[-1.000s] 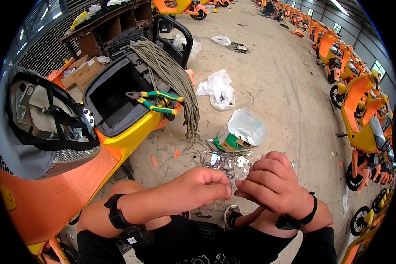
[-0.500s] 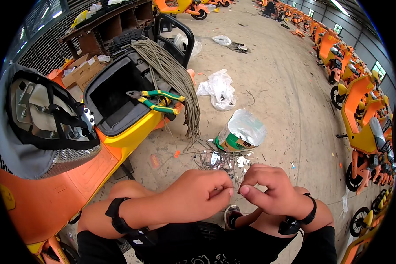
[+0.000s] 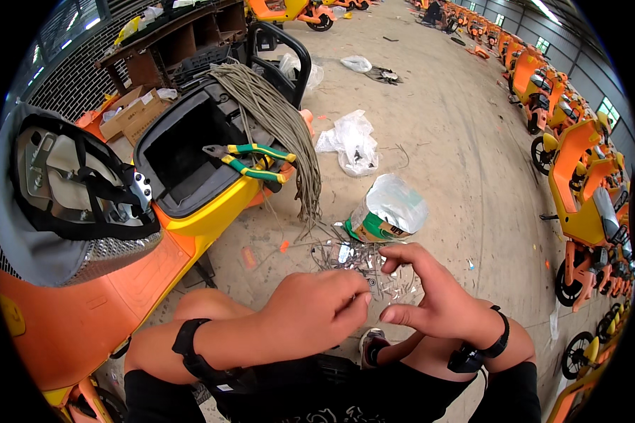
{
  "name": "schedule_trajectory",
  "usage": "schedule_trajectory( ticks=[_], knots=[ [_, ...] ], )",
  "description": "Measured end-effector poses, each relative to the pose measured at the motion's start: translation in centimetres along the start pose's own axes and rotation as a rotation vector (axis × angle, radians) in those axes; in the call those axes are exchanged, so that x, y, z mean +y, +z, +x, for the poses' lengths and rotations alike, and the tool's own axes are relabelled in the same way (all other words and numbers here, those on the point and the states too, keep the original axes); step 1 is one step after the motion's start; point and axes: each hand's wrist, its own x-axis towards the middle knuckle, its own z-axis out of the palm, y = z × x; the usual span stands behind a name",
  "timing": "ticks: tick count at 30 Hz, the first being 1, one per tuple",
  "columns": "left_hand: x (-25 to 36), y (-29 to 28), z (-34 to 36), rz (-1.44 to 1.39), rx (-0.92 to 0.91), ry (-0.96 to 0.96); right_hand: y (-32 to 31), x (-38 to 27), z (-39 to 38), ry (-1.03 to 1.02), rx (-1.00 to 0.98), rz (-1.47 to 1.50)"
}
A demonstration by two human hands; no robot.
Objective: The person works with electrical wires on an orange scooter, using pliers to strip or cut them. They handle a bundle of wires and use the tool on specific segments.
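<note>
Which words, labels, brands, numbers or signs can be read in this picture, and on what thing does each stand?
I copy no printed wording; marks stand here:
Cardboard box: small dark print, too small to read.
Green-and-white bag: bold lettering, only partly showing.
Black clothing: pale marks, cut off by the picture's edge, unreadable.
Small white label, lower left of centre: too small to read.

a tan-grey floor [image 3: 458, 134] with dark streaks stretches up the middle of the frame; at upper left, a dark brick wall [image 3: 70, 88] stands beyond brown compartmented furniture [image 3: 208, 29]; at upper right, bright windows [image 3: 606, 109] break a grey wall [image 3: 577, 62] below a white strip light [image 3: 545, 11]
</note>
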Motion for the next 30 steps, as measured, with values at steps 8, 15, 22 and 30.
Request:
schedule_trajectory(
  ticks=[8,15,22,30],
  knots=[
    [-1.1,-0.8,0.9,-0.715,-0.322,-0.401,-0.7,-1.0,0.2,-0.578,0.087,-0.727],
    [-1.3,-0.4,0.8,-0.773,-0.359,-0.424,-0.5,-1.3,0.1,-0.566,0.132,-0.703],
    [-1.4,-0.1,0.5,-0.623,-0.262,-0.354,0.4,-0.6,-0.1,-0.03,-0.035,-0.066],
    [-1.1,0.4,0.0,0.194,-0.062,0.234,0.7,0.2,-0.3,0.552,-0.224,0.569]
  ],
)
